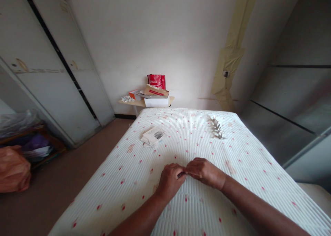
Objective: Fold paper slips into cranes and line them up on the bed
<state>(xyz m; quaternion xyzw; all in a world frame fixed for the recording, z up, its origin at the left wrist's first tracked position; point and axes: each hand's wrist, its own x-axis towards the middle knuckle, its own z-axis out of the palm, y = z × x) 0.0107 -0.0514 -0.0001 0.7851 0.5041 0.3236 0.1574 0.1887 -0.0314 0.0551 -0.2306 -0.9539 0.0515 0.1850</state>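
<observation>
My left hand [169, 181] and my right hand [204, 172] meet fingertip to fingertip low over the white, red-dotted mattress [129, 181]. Both are closed in a pinch around something small and dark between them that I cannot make out. Farther away on the mattress lies a row of small folded silver pieces [216, 128] to the right, and a stack of printed paper sheets [153, 136] to the left.
A small table [139, 103] against the far wall holds a white box [156, 101], a red packet [156, 81] and small white bits. White cupboard doors [51, 81] stand left, with bags [12, 170] on the floor. A grey wardrobe [292, 101] stands right.
</observation>
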